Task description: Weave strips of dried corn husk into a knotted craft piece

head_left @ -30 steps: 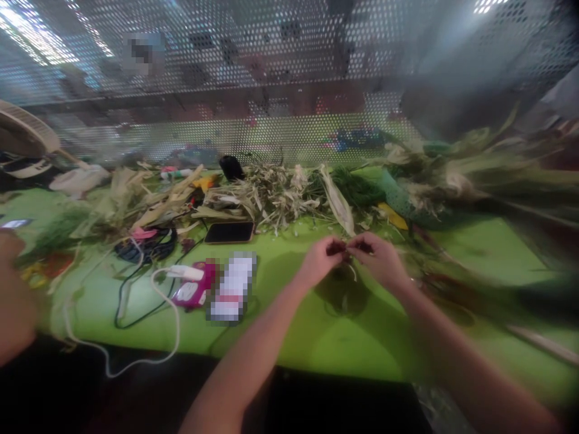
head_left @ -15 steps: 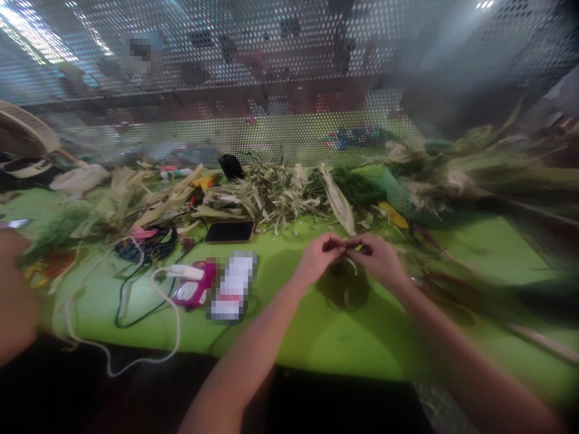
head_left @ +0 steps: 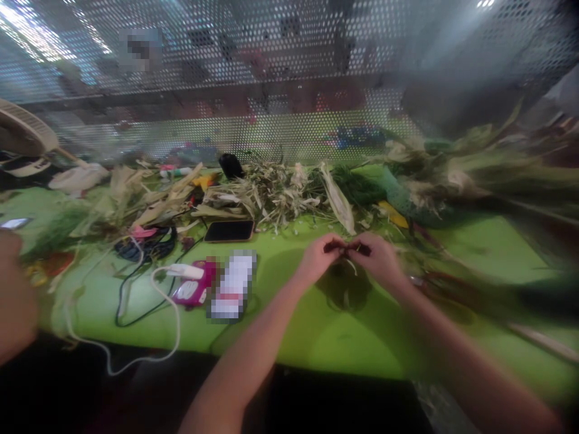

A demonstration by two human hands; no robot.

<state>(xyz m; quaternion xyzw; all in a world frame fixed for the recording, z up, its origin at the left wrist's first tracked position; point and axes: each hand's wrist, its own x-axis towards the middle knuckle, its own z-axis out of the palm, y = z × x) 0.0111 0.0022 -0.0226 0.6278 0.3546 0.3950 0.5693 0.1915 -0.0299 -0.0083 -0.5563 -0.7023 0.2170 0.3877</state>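
Observation:
Above the green table [head_left: 316, 343], my left hand [head_left: 319, 259] and my right hand [head_left: 375, 256] meet with their fingertips pinched together. A thin pale strip [head_left: 351, 266], like a piece of dried husk, hangs from between the fingers. Most of it is hidden by the fingertips. Below the hands, a small pale sliver [head_left: 346, 298] shows within their shadow; whether it joins the strip I cannot tell. Just beyond my fingers, a long dried corn husk [head_left: 337, 202] lies with its tip toward them.
Dried plant scraps [head_left: 280, 193] are heaped along the back against a perforated metal screen [head_left: 253, 132]. To the left are a dark phone [head_left: 230, 231], a blurred-out phone [head_left: 234, 286], a magenta power block [head_left: 196, 286] and a white cable [head_left: 178, 325]. Another person's arm [head_left: 15, 295] is at far left.
Both hands stay in the same place, with the fingers shifting slightly around the strip. The other person's arm at far left has moved a little. Everything on the table lies as before.

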